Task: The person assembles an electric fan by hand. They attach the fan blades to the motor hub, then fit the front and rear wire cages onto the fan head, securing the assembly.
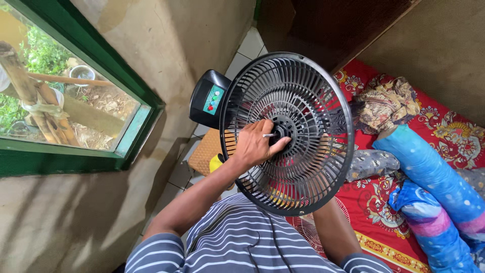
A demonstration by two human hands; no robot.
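Note:
A black fan with a round rear grille is held up in front of me, its guard facing the camera. A thin metal shaft sticks out of the central hub. My left hand rests on the grille's middle, its fingers pinched around the hub beside the shaft. The fan's black base, with coloured buttons, points toward the wall. My right forearm passes behind the grille; that hand is hidden.
A green-framed window is at the left. A bed with a red patterned sheet, blue bolsters and a crumpled cloth lies at the right. A pale wire grille rests on the sheet. A woven brown box sits on the tiled floor.

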